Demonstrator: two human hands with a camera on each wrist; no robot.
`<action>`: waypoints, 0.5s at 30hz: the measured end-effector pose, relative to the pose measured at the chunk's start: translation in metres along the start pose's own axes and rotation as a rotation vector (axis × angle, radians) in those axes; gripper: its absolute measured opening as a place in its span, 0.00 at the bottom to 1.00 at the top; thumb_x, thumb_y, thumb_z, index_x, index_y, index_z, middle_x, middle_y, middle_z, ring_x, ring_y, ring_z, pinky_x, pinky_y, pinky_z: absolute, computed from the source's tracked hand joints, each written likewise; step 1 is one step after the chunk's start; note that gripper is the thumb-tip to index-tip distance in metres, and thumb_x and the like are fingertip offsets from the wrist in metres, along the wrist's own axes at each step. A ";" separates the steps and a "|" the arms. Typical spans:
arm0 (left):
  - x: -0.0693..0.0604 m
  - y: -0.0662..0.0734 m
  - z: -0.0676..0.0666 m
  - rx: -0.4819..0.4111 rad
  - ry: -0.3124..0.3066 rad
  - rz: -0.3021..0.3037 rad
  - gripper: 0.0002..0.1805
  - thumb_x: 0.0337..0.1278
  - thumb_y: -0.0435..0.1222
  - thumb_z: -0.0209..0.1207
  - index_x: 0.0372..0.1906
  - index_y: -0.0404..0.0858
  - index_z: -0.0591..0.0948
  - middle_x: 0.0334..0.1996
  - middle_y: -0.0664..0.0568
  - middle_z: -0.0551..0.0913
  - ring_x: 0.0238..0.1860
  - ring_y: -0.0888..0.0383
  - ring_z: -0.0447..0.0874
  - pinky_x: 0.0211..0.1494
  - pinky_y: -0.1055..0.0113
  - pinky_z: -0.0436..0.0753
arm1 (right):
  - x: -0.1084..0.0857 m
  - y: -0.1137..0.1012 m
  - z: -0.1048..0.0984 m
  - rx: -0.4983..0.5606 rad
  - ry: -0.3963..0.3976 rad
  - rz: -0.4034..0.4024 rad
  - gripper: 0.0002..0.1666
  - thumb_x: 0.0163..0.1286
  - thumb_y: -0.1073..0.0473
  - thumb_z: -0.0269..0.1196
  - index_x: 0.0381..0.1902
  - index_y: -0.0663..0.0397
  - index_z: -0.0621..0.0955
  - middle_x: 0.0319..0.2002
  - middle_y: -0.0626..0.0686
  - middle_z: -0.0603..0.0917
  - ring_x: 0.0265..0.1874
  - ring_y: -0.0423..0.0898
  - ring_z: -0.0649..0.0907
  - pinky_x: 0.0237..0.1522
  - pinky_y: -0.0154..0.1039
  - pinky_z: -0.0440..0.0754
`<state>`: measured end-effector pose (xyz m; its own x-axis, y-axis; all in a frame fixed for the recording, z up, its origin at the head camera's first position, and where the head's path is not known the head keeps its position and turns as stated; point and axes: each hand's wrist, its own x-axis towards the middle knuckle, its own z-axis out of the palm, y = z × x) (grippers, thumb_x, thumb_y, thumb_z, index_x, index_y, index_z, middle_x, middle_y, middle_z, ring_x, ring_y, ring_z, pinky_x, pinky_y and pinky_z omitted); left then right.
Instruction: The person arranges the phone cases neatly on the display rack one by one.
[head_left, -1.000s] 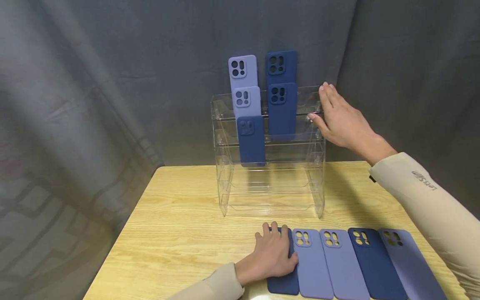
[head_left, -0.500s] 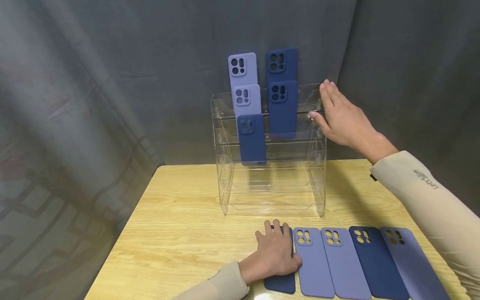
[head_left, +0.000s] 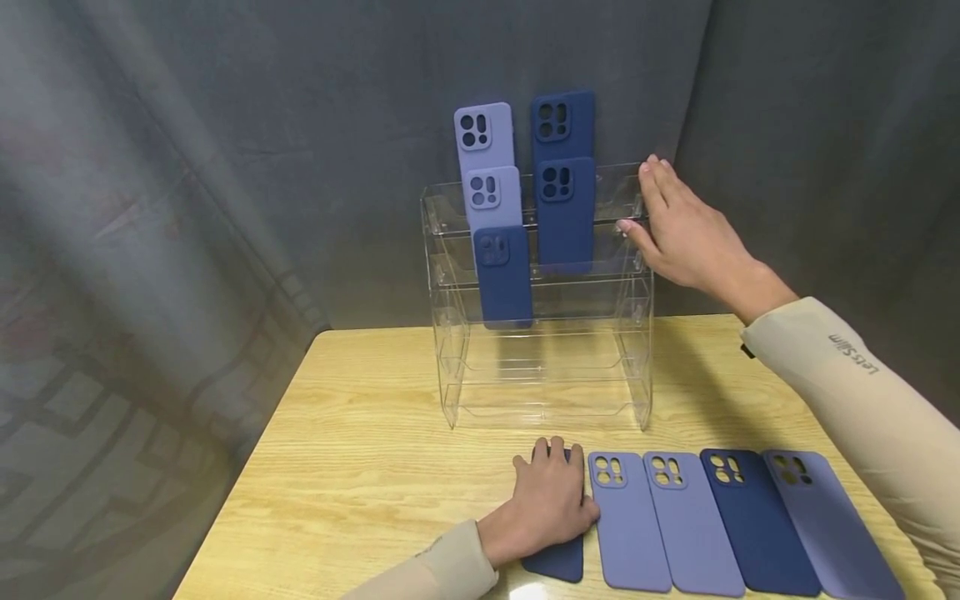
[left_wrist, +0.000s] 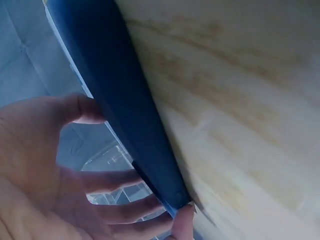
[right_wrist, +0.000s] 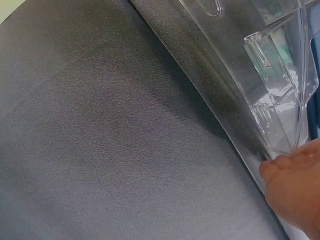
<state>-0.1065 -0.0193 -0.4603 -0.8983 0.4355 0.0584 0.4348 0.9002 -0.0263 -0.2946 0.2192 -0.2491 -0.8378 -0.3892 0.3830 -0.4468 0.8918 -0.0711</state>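
Observation:
At the table's front my left hand lies over a dark blue phone case and grips it by its edges, hiding its upper part. From the left wrist, the case shows edge-on, with the thumb and fingers around its sides. My right hand rests against the upper right corner of a clear tiered rack. Its fingers lie straight along the side and its thumb touches the front. In the right wrist view the same hand touches the clear plastic.
Right of my left hand, several phone cases lie in a row: two lilac cases, a dark blue case and another lilac case. The rack bears lilac cases and dark blue cases on its upper tiers. Grey curtain hangs behind.
The dark blue case under my left hand has shifted slightly left and turned, so a gap now parts it from the neighbouring lilac case. My right hand stays at the rack.

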 end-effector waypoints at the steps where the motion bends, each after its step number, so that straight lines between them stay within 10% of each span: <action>1: 0.000 -0.001 0.000 -0.001 0.013 0.010 0.31 0.55 0.54 0.65 0.61 0.42 0.83 0.49 0.45 0.84 0.50 0.48 0.80 0.39 0.41 0.85 | 0.000 0.000 0.000 0.000 -0.001 0.000 0.48 0.86 0.38 0.38 0.84 0.62 0.34 0.86 0.59 0.31 0.86 0.60 0.39 0.83 0.64 0.50; 15: 0.014 -0.011 -0.023 0.164 0.418 0.070 0.32 0.53 0.53 0.65 0.63 0.43 0.82 0.51 0.44 0.84 0.57 0.44 0.82 0.31 0.49 0.83 | 0.000 -0.001 0.000 0.001 0.013 -0.001 0.48 0.86 0.39 0.39 0.84 0.62 0.35 0.86 0.60 0.32 0.86 0.61 0.40 0.83 0.65 0.51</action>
<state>-0.1223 -0.0237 -0.4362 -0.7495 0.4872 0.4481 0.4468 0.8718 -0.2005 -0.2942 0.2186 -0.2495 -0.8330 -0.3875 0.3948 -0.4484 0.8909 -0.0717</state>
